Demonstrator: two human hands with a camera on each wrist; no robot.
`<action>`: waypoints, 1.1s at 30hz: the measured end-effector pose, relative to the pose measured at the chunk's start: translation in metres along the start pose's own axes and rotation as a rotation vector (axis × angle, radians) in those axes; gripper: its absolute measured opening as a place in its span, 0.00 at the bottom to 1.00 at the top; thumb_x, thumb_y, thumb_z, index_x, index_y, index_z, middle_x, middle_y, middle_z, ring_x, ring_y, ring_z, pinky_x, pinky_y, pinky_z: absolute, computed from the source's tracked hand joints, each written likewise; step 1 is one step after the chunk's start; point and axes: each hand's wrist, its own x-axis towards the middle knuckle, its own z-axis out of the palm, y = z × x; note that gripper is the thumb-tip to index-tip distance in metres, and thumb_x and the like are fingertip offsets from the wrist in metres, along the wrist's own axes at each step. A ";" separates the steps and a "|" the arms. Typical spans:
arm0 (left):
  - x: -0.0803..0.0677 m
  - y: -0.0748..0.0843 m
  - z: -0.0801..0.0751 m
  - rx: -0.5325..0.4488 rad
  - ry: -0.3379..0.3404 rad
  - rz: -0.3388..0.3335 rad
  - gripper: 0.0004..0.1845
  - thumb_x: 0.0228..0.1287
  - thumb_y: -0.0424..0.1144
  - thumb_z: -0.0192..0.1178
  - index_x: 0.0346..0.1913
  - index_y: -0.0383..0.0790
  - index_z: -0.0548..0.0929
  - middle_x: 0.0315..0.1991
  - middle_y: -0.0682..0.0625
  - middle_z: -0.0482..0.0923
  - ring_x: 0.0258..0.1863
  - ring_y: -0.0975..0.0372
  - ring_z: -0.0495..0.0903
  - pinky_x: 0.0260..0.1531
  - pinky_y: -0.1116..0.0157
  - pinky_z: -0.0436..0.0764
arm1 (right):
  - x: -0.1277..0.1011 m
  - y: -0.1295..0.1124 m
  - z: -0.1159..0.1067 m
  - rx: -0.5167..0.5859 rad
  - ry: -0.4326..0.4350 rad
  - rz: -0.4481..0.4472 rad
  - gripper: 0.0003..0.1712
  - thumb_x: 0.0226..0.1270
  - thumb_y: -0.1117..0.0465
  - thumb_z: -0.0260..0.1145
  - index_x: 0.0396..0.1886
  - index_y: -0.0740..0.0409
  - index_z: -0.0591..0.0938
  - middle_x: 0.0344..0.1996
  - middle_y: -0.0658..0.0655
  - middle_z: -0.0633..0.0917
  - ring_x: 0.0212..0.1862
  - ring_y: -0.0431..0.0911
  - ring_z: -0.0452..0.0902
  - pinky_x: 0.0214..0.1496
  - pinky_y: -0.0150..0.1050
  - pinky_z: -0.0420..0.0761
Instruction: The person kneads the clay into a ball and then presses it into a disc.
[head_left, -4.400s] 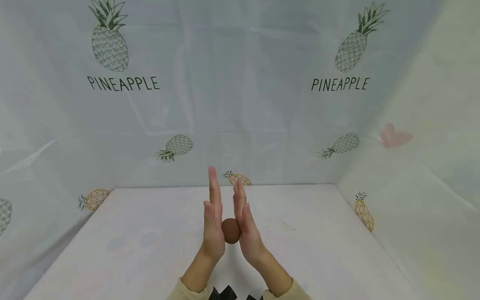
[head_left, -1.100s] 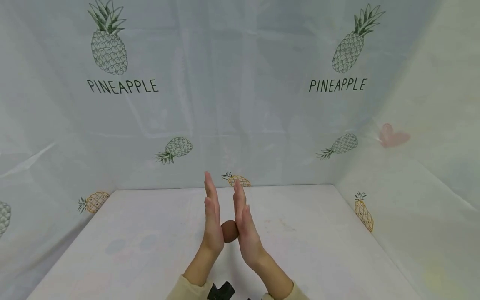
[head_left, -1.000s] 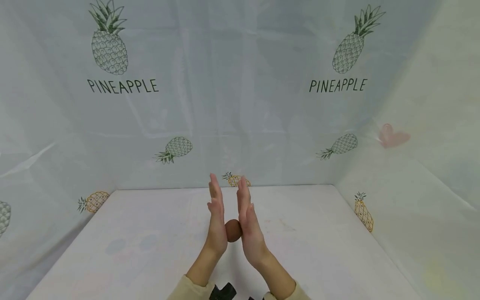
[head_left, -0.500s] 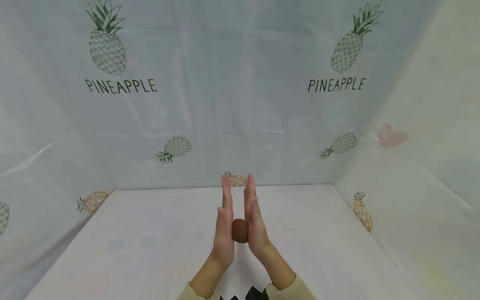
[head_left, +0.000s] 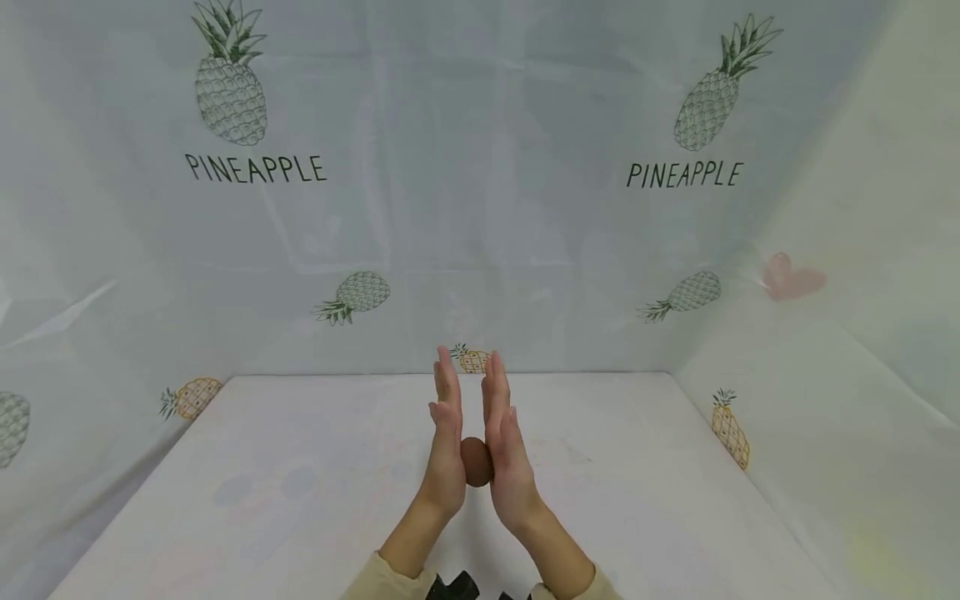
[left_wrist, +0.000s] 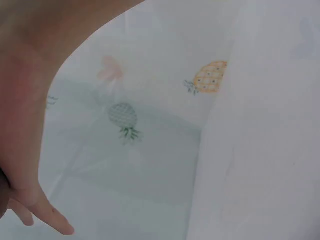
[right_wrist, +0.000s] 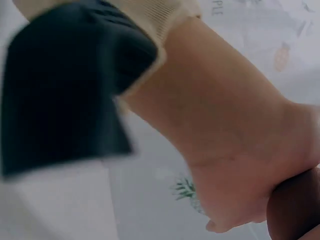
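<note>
A small brown ball sits between the two palms, a little above the desk. The left hand and the right hand stand upright, facing each other, and press the ball from both sides. The fingers of both hands are straight and held together, pointing up and away from the person; they do not curl around the ball.

I judge the ball to be light and rather soft, like clay or dough, because flat palms are enough to carry it. Its surface looks dull, not shiny, so it is probably not slippery. The palms at its two sides seem a good place to hold it; strong pressing could flatten it.

In the right wrist view, the ball shows dark at the base of the palm.

The desk is white and flat, with faint pale marks. Behind and at both sides hangs a light curtain printed with pineapples and the word PINEAPPLE. A pink heart is on its right part.
</note>
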 end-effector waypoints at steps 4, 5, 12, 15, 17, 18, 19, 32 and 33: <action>-0.004 -0.007 0.010 0.033 -0.048 0.025 0.33 0.83 0.61 0.15 0.86 0.66 0.30 0.86 0.64 0.22 0.84 0.64 0.19 0.72 0.37 0.13 | 0.002 -0.006 -0.011 -0.025 0.051 0.005 0.35 0.86 0.41 0.16 0.88 0.34 0.32 0.86 0.39 0.32 0.87 0.52 0.23 0.78 0.69 0.21; -0.005 -0.008 0.012 0.035 -0.058 0.031 0.32 0.84 0.60 0.16 0.86 0.65 0.31 0.86 0.64 0.22 0.85 0.63 0.20 0.73 0.37 0.13 | 0.002 -0.006 -0.014 -0.034 0.066 0.011 0.35 0.86 0.40 0.16 0.88 0.33 0.32 0.86 0.39 0.32 0.87 0.51 0.24 0.79 0.69 0.21; -0.013 -0.001 0.020 0.011 -0.121 0.053 0.32 0.85 0.55 0.14 0.87 0.61 0.31 0.86 0.67 0.23 0.85 0.67 0.22 0.75 0.39 0.17 | 0.007 0.003 -0.024 -0.008 0.140 0.078 0.34 0.87 0.40 0.20 0.88 0.30 0.34 0.86 0.39 0.34 0.86 0.44 0.24 0.81 0.68 0.26; -0.014 0.007 0.018 -0.010 -0.123 0.092 0.33 0.85 0.56 0.16 0.87 0.60 0.31 0.87 0.65 0.24 0.85 0.66 0.22 0.76 0.39 0.17 | 0.008 0.010 -0.022 0.025 0.109 0.098 0.34 0.87 0.39 0.20 0.88 0.30 0.34 0.86 0.39 0.33 0.86 0.46 0.24 0.82 0.67 0.27; -0.013 0.011 0.014 -0.014 -0.110 0.109 0.33 0.84 0.57 0.16 0.87 0.61 0.31 0.87 0.63 0.23 0.85 0.64 0.22 0.75 0.39 0.17 | 0.007 0.015 -0.018 0.035 0.075 0.101 0.34 0.87 0.39 0.20 0.88 0.31 0.33 0.86 0.39 0.33 0.87 0.48 0.24 0.82 0.66 0.26; -0.012 0.012 0.012 -0.014 -0.103 0.117 0.33 0.84 0.58 0.16 0.87 0.61 0.31 0.87 0.62 0.22 0.85 0.64 0.21 0.75 0.38 0.17 | 0.007 0.017 -0.016 0.037 0.057 0.101 0.34 0.87 0.39 0.20 0.88 0.31 0.33 0.86 0.39 0.32 0.87 0.49 0.24 0.82 0.66 0.26; -0.011 0.012 0.009 -0.012 -0.092 0.119 0.33 0.84 0.59 0.16 0.87 0.61 0.31 0.87 0.61 0.22 0.85 0.63 0.21 0.75 0.38 0.17 | 0.006 0.018 -0.013 0.034 0.040 0.098 0.34 0.88 0.40 0.20 0.88 0.32 0.33 0.86 0.39 0.32 0.87 0.50 0.24 0.82 0.65 0.26; 0.002 -0.007 -0.003 0.061 0.035 -0.025 0.34 0.80 0.67 0.15 0.85 0.71 0.30 0.85 0.68 0.20 0.83 0.64 0.16 0.72 0.35 0.14 | 0.000 -0.002 -0.001 -0.011 0.028 0.034 0.35 0.87 0.42 0.18 0.88 0.37 0.33 0.86 0.40 0.32 0.87 0.52 0.23 0.79 0.69 0.21; 0.002 -0.010 -0.001 0.080 0.035 -0.016 0.34 0.81 0.65 0.15 0.85 0.69 0.29 0.85 0.67 0.21 0.83 0.64 0.17 0.72 0.36 0.13 | 0.001 -0.003 -0.003 -0.011 0.032 0.024 0.35 0.87 0.42 0.18 0.88 0.37 0.33 0.86 0.40 0.31 0.86 0.52 0.22 0.79 0.70 0.21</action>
